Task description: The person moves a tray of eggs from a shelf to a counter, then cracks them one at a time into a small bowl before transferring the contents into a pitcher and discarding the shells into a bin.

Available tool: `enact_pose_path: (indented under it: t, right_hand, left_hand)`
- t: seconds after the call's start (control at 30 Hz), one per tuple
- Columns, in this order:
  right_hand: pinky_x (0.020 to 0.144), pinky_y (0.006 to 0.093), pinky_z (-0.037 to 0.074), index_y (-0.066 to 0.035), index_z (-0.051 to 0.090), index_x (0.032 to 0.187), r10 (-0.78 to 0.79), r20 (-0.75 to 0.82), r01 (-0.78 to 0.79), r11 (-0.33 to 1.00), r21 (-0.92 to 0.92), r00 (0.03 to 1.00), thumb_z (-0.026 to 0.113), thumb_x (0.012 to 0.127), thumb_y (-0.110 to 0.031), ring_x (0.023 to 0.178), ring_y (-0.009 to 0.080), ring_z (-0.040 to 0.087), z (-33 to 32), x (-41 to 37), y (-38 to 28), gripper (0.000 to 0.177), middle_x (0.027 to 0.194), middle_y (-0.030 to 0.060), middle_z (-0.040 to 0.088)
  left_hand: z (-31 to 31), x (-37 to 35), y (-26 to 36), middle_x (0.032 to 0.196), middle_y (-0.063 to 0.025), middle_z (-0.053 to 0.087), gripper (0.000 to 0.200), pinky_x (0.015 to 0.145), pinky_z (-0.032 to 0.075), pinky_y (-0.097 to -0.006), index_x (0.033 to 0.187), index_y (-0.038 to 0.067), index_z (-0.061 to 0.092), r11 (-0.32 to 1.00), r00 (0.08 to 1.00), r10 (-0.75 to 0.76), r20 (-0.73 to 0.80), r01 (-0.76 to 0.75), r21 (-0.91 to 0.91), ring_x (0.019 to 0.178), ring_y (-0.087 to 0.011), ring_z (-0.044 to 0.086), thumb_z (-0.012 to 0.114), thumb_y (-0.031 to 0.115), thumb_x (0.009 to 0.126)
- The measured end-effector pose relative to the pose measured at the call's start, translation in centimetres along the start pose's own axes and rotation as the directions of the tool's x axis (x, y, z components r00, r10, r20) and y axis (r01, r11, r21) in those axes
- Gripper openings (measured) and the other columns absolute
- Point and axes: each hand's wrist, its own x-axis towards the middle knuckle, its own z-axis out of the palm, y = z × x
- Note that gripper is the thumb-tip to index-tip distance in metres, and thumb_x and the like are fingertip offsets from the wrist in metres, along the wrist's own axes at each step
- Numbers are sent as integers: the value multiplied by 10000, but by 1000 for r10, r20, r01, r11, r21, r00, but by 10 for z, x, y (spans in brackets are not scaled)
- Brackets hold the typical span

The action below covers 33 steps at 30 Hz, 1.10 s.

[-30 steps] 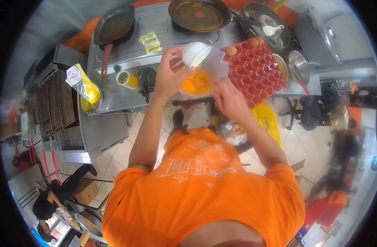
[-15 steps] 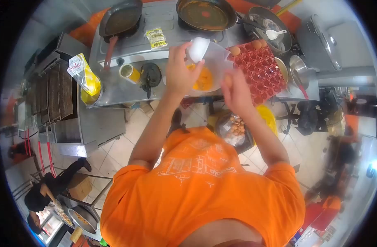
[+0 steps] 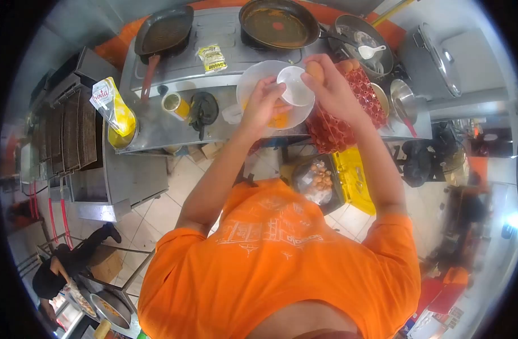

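My left hand [image 3: 261, 110] grips a small white bowl [image 3: 296, 90], held over a larger translucent bowl [image 3: 252, 79]. Orange-yellow egg yolk [image 3: 279, 120] shows in the larger bowl. Between the fingers of my right hand [image 3: 339, 93] is a brown egg [image 3: 314, 70], right at the small bowl's rim. Beneath my right forearm lies a red egg tray [image 3: 327, 131], with a few brown eggs [image 3: 346, 66] at its far end and many bare cups.
Two dark pans [image 3: 279, 24] [image 3: 164, 31] rest on the stove. A salt packet [image 3: 212, 58], a yellow can [image 3: 176, 105] and an oil pouch [image 3: 113, 107] stand leftward. Below, eggshells [image 3: 318, 183] fill a bin beside a yellow container [image 3: 354, 178]. Another person [image 3: 72, 260] works lower left.
The small bowl has turned from tipped to opening upward. My right hand has moved up and left, bringing an egg to its rim. The egg tray sits slightly further left.
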Motion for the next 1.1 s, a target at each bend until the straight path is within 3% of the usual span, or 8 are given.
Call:
enact_pose_path:
  t: [0.03,0.23,0.57,0.63,0.73,0.9,0.97,1.1]
  right_hand:
    - [776,414,508,-7,472,1245,88,63,-89,996,1,994,608,982,-284,901,319,661,0,3,-1,405,996,212,644]
    - [702,535,493,-14,409,1248,53,133,-24,977,-212,990,587,989,-307,820,501,643,-4,21,-2,430,850,315,640]
    - [702,546,483,-32,409,1255,167,207,-49,876,-480,964,582,984,-266,817,494,634,-31,17,-44,398,882,293,647]
    - [780,498,491,-43,470,1242,-157,199,219,911,-349,967,608,948,-200,918,455,621,-38,2,-28,360,1018,246,620]
    - [833,454,485,-48,539,1202,-131,127,169,915,-367,983,623,910,-131,981,421,589,-55,-31,-29,315,1084,191,580]
    - [872,403,508,-75,568,1271,580,253,-481,799,-361,774,696,868,-116,1042,328,632,-94,-144,-2,426,1103,178,619]
    - [862,398,516,-77,570,1293,608,251,-444,752,-488,753,712,861,-130,1029,313,651,-99,-194,21,457,1121,174,640]
    - [804,405,534,-67,593,1312,557,121,-402,718,-569,822,736,857,-207,948,309,697,-118,-203,92,497,1076,164,704]
  left_hand:
    - [3,-1,0,1215,-109,543,451,888,589,-375,1348,35,432,1000,1000,6,2,-6,-4,1070,-206,613,622,210,979]
    - [14,-5,5,1243,-103,539,406,911,580,-382,1317,30,438,999,999,-33,18,34,-33,1095,-208,612,595,221,994]
    - [26,-3,1,1307,-125,545,484,982,532,-415,1393,21,388,994,991,-84,105,91,-56,1163,-256,606,565,256,1008]
    - [31,-3,0,1313,-126,542,481,989,532,-419,1388,17,389,987,987,-129,98,137,-80,1168,-262,606,570,246,1005]
    - [30,-2,-4,1305,-135,555,436,1000,536,-434,1350,12,430,965,985,-139,102,157,-209,1154,-270,615,576,224,999]
    - [22,-11,25,1255,-139,590,367,990,549,-443,1274,7,507,955,997,-71,26,76,-286,1145,-273,619,593,224,990]
    - [13,-14,33,1262,-140,587,373,986,548,-433,1271,5,510,965,1000,-12,-2,11,-261,1144,-267,620,602,230,988]
    - [-6,-17,43,1224,-127,573,426,961,550,-375,1314,19,503,970,970,161,-181,-122,209,1131,-234,618,658,191,956]
